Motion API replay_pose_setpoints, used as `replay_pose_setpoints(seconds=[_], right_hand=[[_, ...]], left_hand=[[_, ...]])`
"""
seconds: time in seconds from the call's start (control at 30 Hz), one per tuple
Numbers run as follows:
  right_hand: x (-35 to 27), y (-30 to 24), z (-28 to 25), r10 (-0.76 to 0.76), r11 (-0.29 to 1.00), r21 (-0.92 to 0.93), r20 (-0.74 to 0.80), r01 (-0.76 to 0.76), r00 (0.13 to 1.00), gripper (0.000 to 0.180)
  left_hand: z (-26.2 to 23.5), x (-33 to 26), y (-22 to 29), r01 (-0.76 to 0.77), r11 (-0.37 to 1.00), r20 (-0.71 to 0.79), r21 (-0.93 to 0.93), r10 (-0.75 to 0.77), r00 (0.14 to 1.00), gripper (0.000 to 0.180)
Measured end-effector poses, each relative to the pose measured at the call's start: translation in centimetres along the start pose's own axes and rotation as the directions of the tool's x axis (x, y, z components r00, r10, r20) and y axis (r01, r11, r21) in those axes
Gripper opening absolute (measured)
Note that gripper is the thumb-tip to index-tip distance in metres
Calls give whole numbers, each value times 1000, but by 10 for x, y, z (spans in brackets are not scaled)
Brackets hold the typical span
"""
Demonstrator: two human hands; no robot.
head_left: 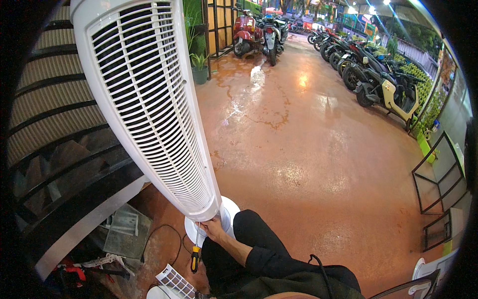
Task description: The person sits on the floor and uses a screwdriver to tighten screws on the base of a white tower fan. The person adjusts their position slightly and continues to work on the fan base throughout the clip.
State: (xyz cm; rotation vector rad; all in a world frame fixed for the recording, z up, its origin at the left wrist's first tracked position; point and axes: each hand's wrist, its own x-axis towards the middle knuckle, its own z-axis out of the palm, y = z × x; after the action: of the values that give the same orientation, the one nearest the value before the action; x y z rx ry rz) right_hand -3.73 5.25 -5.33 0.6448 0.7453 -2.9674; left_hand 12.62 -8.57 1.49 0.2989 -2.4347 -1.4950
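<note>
A tall white tower fan [149,99] with a slatted grille leans up and to the left from its round white base [230,209]. My right hand [213,230] is closed at the fan's lower end, beside the base. Its fingers pinch the upper shaft of a screwdriver [195,259], whose yellow and black handle hangs downward. The shaft's tip meets the underside of the fan body, partly hidden by the fingers. My left hand does not show.
A white grid panel [175,283] lies by my legs, near a black cable [172,228]. Dark curved steps [59,174] rise at left. Motorcycles [368,79] line the far right, and a red scooter [247,34] stands ahead. Black metal frames [438,174] stand at right.
</note>
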Motion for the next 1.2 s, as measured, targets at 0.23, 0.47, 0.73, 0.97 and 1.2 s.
replay_pose_setpoints(seconds=[0.23,0.47,0.73,0.97,1.2], right_hand=[[-2,-4,5,-1,1000,-2,-19,1,1000,23],[-3,-3,9,15,994,110,-46,-10,999,24],[-12,-6,23,34,999,34,-54,-32,998,27],[-8,-7,17,60,997,46,-43,-58,997,28],[-5,-9,14,45,992,122,-16,-43,999,26]], left_hand=[[-12,14,-62,764,451,634,-461,-434,640,33],[-28,13,46,163,987,294,13,-159,942,37],[3,6,-70,48,999,1,-20,-48,999,38],[-12,15,-33,734,476,523,-486,-514,680,38],[-9,10,16,-8,998,155,62,-2,988,39]])
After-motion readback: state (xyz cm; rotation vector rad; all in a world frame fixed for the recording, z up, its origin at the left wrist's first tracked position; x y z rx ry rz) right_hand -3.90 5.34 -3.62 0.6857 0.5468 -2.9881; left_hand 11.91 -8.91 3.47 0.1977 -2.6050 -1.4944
